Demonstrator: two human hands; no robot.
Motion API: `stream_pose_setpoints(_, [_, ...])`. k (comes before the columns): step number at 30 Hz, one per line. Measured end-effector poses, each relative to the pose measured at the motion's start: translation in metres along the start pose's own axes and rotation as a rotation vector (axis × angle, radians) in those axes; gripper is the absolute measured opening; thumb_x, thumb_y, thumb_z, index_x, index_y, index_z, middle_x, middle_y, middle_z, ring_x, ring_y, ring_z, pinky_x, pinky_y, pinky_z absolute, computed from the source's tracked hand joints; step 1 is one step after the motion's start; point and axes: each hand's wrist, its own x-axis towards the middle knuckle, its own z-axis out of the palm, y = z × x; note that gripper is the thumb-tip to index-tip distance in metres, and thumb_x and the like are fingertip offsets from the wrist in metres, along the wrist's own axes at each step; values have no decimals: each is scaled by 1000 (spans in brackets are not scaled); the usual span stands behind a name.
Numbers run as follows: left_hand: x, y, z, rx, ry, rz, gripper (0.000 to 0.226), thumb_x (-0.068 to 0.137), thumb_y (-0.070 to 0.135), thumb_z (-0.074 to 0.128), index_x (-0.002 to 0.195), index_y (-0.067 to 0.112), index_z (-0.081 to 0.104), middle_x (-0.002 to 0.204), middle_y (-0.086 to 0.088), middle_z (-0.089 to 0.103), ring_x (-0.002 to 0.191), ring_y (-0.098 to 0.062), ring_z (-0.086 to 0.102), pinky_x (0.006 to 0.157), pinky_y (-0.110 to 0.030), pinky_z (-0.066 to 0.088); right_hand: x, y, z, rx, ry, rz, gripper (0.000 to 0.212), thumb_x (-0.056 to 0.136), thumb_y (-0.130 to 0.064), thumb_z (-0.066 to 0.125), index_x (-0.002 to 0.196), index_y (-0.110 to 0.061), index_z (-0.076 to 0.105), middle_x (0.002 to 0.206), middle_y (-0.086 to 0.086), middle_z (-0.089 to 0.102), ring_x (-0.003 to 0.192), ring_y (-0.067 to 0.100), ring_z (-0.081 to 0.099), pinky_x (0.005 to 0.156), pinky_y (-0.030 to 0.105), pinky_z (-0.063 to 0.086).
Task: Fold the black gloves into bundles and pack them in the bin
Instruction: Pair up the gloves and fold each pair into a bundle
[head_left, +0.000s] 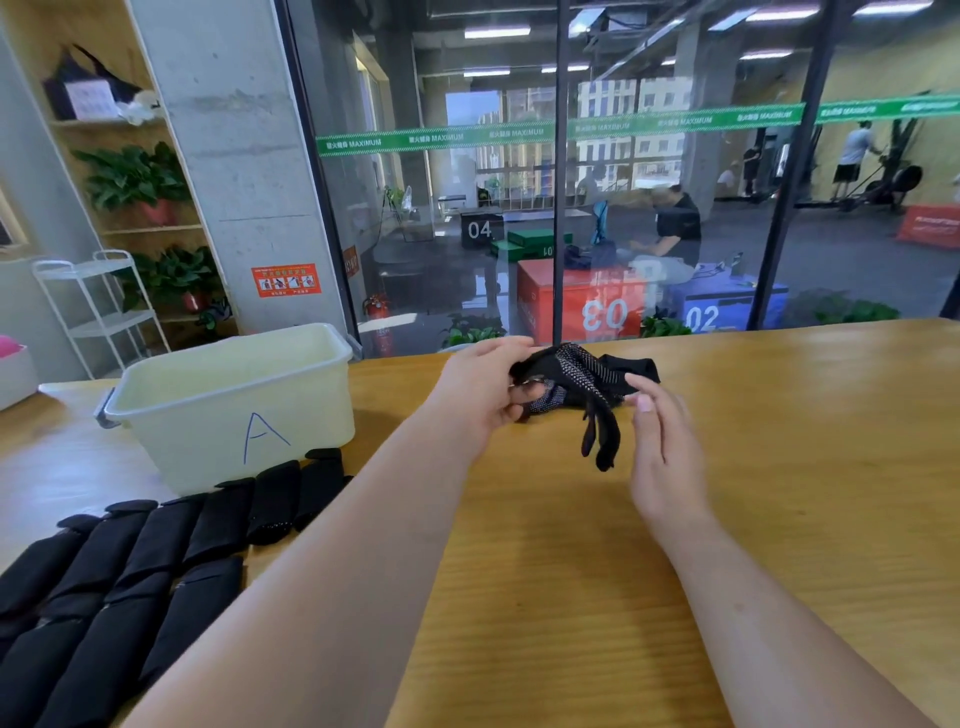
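Note:
A black glove (587, 387) with pale grip dots hangs crumpled just above the far side of the wooden table (597, 571). My left hand (483, 387) grips its left end, fingers curled round the fabric. Beside the glove's dangling fingers, my right hand (662, 441) is held with straight fingers and holds nothing. The cream plastic bin (234, 400), marked "A" in blue, stands at the left of the table; its inside looks bare. Several black gloves (130, 561) lie in overlapping rows at the lower left, in front of the bin.
A glass wall runs just behind the table's far edge. A white wire rack (98, 306) and wooden shelves with potted plants (135, 176) stand at the far left. Behind the glass are gym boxes and people.

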Motion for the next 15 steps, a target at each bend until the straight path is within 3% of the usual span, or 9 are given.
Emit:
stream_pose_setpoints(1, [1, -7, -6, 93, 48, 0, 18, 102, 20, 62, 114, 17, 75, 92, -12, 81, 68, -22, 71, 65, -33, 47, 0, 0, -1, -16, 11, 2, 41, 112, -46, 35, 140, -31, 62, 129, -10, 59, 127, 8, 57, 109, 29, 42])
stream_pose_setpoints(3, [2, -31, -26, 511, 134, 29, 23, 102, 28, 54, 112, 14, 70, 80, -7, 78, 72, -22, 72, 74, -32, 53, 1, -1, -2, -54, 19, 6, 35, 114, -39, 38, 139, -32, 63, 130, -8, 59, 124, 5, 56, 106, 21, 40])
stream_pose_setpoints(6, [-5, -69, -58, 1075, 196, 60, 32, 104, 42, 48, 126, 25, 63, 91, 2, 73, 82, -21, 73, 81, -41, 63, 0, -1, 1, -105, -42, -7, 25, 112, -31, 50, 128, -32, 69, 121, -14, 60, 109, 5, 59, 95, 26, 46])
stream_pose_setpoints(9, [-12, -92, -71, 1125, 216, 158, 31, 107, 41, 46, 131, 28, 61, 88, 9, 71, 78, -17, 69, 79, -43, 62, -2, -1, 5, -179, -159, -64, 19, 105, -24, 61, 112, -34, 75, 111, -20, 63, 99, 5, 60, 81, 23, 45])
stream_pose_setpoints(11, [-15, -102, -74, 1072, 223, 244, 30, 108, 38, 48, 132, 28, 62, 88, 14, 69, 84, -14, 68, 85, -45, 60, -4, -1, 6, -244, -260, -70, 16, 102, -24, 66, 106, -36, 77, 106, -21, 66, 97, 2, 60, 82, 23, 47])
stream_pose_setpoints(13, [-17, -111, -74, 1036, 235, 331, 28, 107, 36, 51, 131, 30, 64, 93, 20, 64, 99, -14, 63, 94, -45, 55, -8, 0, 8, -320, -415, -66, 13, 102, -37, 66, 109, -39, 77, 104, -22, 65, 98, 1, 59, 87, 29, 49])
stream_pose_setpoints(15, [-15, -118, -74, 1041, 253, 422, 26, 106, 33, 55, 129, 31, 67, 103, 20, 64, 110, -14, 60, 99, -43, 51, -12, -1, 14, -485, -636, -74, 27, 101, -58, 57, 120, -47, 73, 111, -24, 60, 106, 3, 54, 96, 35, 48])
